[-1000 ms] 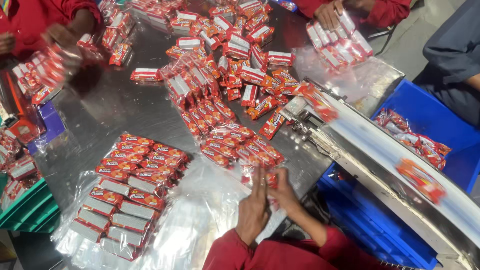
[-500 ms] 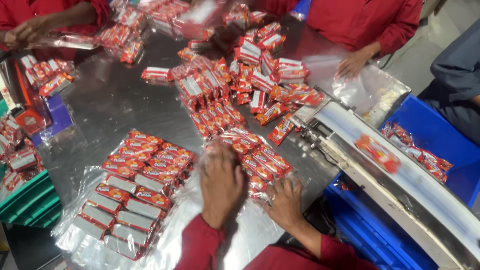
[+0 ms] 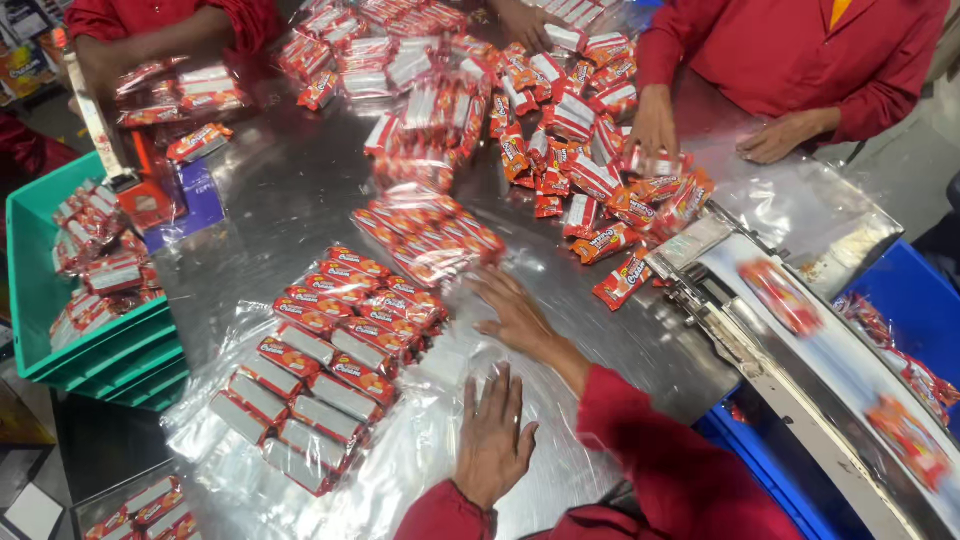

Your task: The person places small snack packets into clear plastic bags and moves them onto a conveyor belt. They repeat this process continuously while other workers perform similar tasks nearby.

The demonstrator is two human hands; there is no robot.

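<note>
Illumination is bright and even, apparently from overhead. The metal surface (image 3: pixel 300 190) shows broad white glare, and the clear plastic film (image 3: pixel 420 440) carries small specular highlights. Shadows are soft and short. Packets on the conveyor belt (image 3: pixel 800 330) are motion-blurred. Straight lines bend slightly toward the frame edges.
</note>
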